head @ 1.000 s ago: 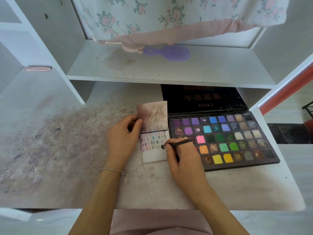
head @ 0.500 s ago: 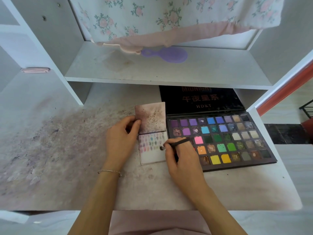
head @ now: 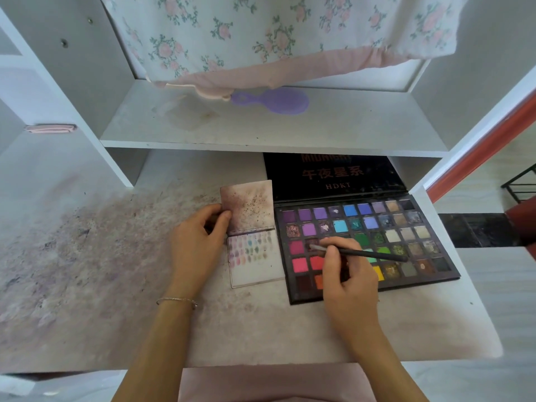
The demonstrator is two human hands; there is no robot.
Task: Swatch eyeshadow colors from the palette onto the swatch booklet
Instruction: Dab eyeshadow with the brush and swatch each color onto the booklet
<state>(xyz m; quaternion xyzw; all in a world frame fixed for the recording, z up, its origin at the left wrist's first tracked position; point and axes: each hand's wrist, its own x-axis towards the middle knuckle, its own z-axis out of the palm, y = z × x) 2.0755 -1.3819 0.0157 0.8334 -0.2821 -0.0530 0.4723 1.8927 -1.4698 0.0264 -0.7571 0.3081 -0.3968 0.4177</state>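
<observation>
An open black eyeshadow palette [head: 420, 233] with several coloured pans lies on the desk, right of centre, its lid leaning back under the shelf. Left of it lies the small swatch booklet [head: 255, 268], its stained upper page flipped up and several pale colour dabs on the lower page. My left hand [head: 197, 242] holds the booklet's left edge, thumb on the upper page. My right hand [head: 345, 274] pinches a thin black brush [head: 374, 254], whose tip rests on a dark pan in the palette's left part. That hand hides some of the pans.
The desk top [head: 87, 271] is stained with pigment dust. A white shelf [head: 290, 126] overhangs the back, holding a purple hairbrush [head: 275, 100]. A floral cloth [head: 275, 36] hangs above. A white upright stands at the left, and the desk's right edge lies close beside the palette.
My right hand has moved the brush from the booklet's lower page rightwards onto the palette. My left hand still holds the booklet in place.
</observation>
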